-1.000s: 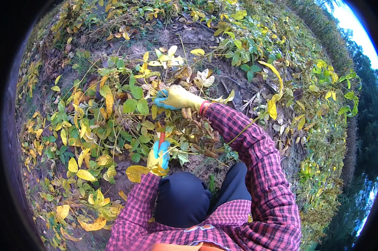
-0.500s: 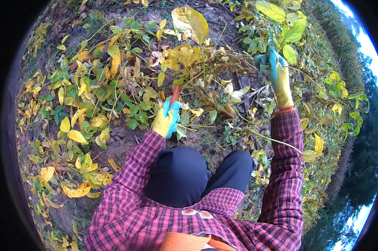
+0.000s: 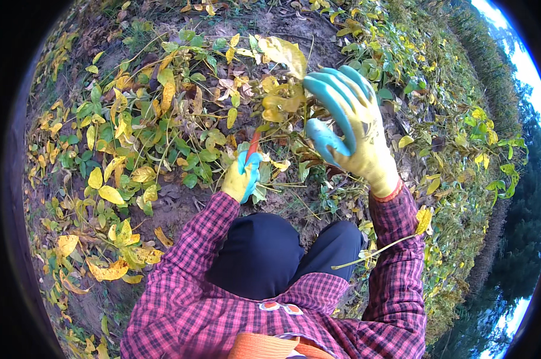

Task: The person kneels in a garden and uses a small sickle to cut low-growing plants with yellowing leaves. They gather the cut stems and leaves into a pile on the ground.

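Head view: left glove round a red handle, right glove spread beside yellowing leaves

Fingers of the left hand [image 3: 241, 175] are wrapped around the red handle [image 3: 254, 142], which points toward one o'clock into the leaves; its far end is hidden there. Also at one o'clock from that hand stands the yellowing plant [image 3: 280, 105], with a broad yellow leaf [image 3: 285, 57] at its twelve o'clock. At two o'clock, the right hand [image 3: 348, 119] has its fingers parted and curved, thumb apart, its palm side facing the plant at nine o'clock; whether the fingertips touch it, I cannot tell. A long-stalked leaf [image 3: 424, 220] crosses the right sleeve [image 3: 396, 287] at that hand's five o'clock.
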### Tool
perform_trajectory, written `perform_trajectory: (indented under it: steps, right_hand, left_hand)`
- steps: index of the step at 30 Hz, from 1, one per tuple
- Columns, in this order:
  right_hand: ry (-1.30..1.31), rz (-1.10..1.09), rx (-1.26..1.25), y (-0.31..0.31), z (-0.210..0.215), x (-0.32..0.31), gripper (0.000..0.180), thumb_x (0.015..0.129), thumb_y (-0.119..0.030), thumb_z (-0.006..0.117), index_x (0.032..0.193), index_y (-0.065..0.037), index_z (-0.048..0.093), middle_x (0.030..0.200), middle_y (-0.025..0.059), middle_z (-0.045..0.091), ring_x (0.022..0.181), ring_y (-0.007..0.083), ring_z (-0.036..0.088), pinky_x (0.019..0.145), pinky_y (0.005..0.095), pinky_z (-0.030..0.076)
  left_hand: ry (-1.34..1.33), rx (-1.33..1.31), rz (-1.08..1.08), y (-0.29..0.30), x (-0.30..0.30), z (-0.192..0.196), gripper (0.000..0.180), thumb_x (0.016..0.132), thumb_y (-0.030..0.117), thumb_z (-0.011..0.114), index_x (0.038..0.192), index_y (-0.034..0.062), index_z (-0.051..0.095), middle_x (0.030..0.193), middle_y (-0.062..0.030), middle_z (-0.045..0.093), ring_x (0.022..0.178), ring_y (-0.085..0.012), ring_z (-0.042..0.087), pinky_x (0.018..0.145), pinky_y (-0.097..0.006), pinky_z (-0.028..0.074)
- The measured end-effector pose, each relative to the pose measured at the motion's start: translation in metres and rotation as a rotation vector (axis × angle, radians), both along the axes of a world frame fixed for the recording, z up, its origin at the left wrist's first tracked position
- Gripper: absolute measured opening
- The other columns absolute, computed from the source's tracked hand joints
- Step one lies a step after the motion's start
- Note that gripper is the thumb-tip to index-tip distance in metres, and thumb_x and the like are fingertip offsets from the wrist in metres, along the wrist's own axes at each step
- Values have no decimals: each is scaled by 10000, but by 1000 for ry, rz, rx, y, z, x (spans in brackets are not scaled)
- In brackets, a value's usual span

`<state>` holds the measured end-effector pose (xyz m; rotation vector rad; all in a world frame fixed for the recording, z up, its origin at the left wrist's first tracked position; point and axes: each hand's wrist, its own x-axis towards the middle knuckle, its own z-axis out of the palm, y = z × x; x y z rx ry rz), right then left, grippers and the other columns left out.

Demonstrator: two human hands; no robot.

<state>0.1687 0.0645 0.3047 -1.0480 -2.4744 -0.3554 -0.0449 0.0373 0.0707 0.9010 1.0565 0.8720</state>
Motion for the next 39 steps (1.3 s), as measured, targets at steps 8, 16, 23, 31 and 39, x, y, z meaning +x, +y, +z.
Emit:
perform_trajectory:
  steps: [8,16,23,31,39]
  right_hand:
    - [26,10,-516,-7,-114,-21,266,859,-219,612,1073,-62,634,987,94,665,938,258,624,865,372,477]
    - [1173,-233,-1123,-69,-40,42,310,951,-288,542,1063,-19,650,688,-54,567,532,-6,448,456,170,314]
    - [86,-664,-27,15,-45,107,571,829,-227,665,1338,-114,433,1115,165,615,934,332,621,754,397,519]
    - [-22,35,-98,131,-112,-6,708,816,-233,643,1430,-192,294,1398,136,412,1030,327,602,833,432,507]
    - [269,-413,-767,112,-135,-15,368,903,-402,555,1044,-75,648,866,87,690,788,230,660,718,356,508]
  left_hand:
    - [114,131,24,4,-5,-5,434,958,422,487,1141,30,515,624,42,397,497,-49,370,409,-216,295]
    - [62,143,-4,-4,-14,-8,365,955,326,495,1141,14,523,655,-23,463,555,-127,457,472,-269,366]
    - [432,309,2,-15,-16,-50,380,925,318,518,1174,32,533,863,-231,629,795,-386,627,709,-405,487]
    - [791,401,-138,-28,-34,-49,533,874,250,553,1334,33,394,1134,-256,574,1040,-414,564,883,-445,453]
    - [759,510,-95,-26,-51,-48,485,885,232,541,1297,3,428,1064,-264,597,980,-424,584,824,-445,476]
